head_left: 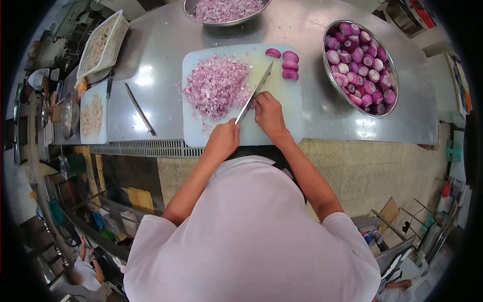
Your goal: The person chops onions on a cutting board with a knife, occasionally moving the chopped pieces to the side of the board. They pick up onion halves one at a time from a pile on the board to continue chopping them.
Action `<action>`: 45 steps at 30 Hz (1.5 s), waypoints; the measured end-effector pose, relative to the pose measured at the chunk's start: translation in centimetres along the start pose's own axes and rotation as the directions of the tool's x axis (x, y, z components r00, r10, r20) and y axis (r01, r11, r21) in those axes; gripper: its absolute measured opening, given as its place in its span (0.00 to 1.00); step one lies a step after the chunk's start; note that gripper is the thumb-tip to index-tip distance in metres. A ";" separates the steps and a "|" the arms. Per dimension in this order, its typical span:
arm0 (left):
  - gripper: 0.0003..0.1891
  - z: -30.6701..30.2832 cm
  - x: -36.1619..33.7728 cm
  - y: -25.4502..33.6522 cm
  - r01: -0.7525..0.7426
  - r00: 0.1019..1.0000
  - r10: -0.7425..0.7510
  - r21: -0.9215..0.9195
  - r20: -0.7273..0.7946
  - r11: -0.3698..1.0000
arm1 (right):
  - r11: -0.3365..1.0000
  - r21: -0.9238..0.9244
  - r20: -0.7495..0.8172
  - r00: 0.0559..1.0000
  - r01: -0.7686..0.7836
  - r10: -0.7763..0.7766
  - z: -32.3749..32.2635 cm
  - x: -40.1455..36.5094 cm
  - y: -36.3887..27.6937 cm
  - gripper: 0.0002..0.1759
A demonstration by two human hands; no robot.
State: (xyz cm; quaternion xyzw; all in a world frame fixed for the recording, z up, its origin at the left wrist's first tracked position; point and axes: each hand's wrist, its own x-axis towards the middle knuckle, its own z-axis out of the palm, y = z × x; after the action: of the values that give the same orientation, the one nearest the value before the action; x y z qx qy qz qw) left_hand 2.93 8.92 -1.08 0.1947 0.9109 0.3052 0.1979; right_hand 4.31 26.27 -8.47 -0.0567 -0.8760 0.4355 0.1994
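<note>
My left hand is wrapped round the handle of a knife, whose blade points up and to the right over the white cutting board. Close against the right side of the blade, my right hand has its fingers bent together; what they hold is mostly hidden. A heap of chopped purple onion covers the board's left part. At the board's upper right lie several peeled onion pieces, three of them in a column.
A metal bowl of purple onions stands at the right, another bowl of chopped onion at the far edge. On the left are a metal rod, a smaller board with chopped pale food and a white basket. Other people work nearby.
</note>
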 end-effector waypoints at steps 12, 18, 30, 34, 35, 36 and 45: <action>0.11 -2.3 -1.4 0.6 0.063 0.998 -0.065 0.057 0.026 0.996 | 0.995 -0.080 0.085 0.995 0.051 -0.044 -0.5 -0.6 0.1 0.08; 0.10 -1.0 -1.2 0.3 0.037 0.998 -0.039 0.040 0.041 0.999 | 0.999 -0.036 0.051 0.998 0.039 -0.037 -0.3 -1.1 -0.5 0.06; 0.12 0.6 -1.2 0.7 0.011 1.000 -0.011 -0.008 -0.004 1.000 | 1.000 -0.002 0.016 1.000 0.017 -0.017 -0.4 -1.4 -0.1 0.05; 0.13 0.0 -1.9 1.2 0.012 1.000 -0.012 -0.035 0.013 0.999 | 1.000 0.000 0.014 1.000 0.004 -0.004 -0.6 -1.7 -0.1 0.06; 0.13 -0.3 -2.1 1.4 0.030 1.000 -0.029 -0.063 0.011 0.998 | 1.000 0.002 0.012 1.000 0.007 -0.007 -0.6 -1.5 -0.1 0.06; 0.13 0.1 -1.6 0.9 0.029 1.000 -0.028 -0.057 0.007 0.998 | 1.000 -0.001 0.014 1.000 0.004 -0.004 -0.6 -1.4 0.0 0.05; 0.14 1.5 -1.4 0.7 -0.019 1.000 0.019 -0.006 -0.005 1.000 | 1.000 0.017 0.016 1.000 -0.023 0.023 -0.6 -1.6 0.2 0.04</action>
State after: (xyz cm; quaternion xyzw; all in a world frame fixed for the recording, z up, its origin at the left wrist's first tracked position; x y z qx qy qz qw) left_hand 4.98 9.50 -1.40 0.2018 0.9086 0.3105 0.1934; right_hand 5.96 26.39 -8.76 -0.0616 -0.8730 0.4457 0.1880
